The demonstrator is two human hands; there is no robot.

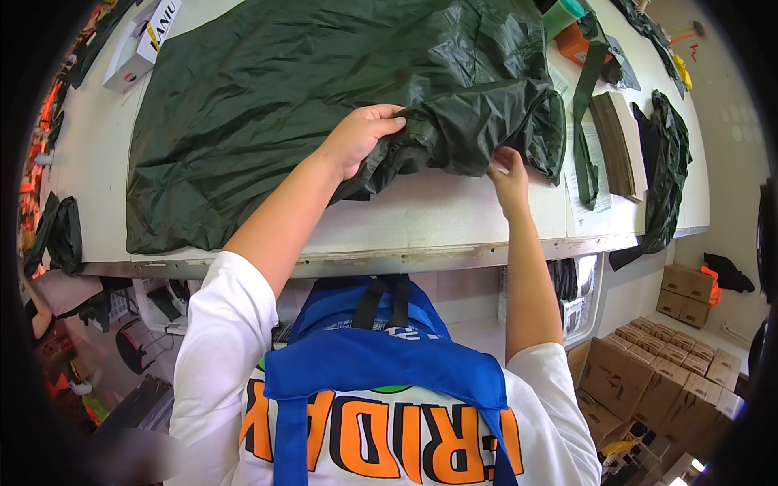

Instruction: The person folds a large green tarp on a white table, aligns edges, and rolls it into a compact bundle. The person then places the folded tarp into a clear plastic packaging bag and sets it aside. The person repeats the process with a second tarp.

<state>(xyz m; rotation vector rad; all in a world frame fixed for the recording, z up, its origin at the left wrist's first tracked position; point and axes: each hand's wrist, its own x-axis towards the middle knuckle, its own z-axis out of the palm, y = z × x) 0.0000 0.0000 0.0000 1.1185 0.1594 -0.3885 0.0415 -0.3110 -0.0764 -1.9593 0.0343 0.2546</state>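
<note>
A large dark green, slightly shiny garment of thin fabric lies spread over the white table, bunched and creased toward its right end. My left hand pinches a gathered edge of it near the middle, thumb and forefinger pressed together. Lower and to the right, my right hand has its fingers closed on the garment's near edge, the fingertips partly hidden by a fold. Between the two hands the cloth rises in a loose, rumpled roll. What kind of garment it is cannot be made out.
Right of the garment lie a green strap, a stack of brown card, paper sheets and another dark garment hanging over the table edge. A white box stands far left. Cardboard boxes are piled on the floor, lower right.
</note>
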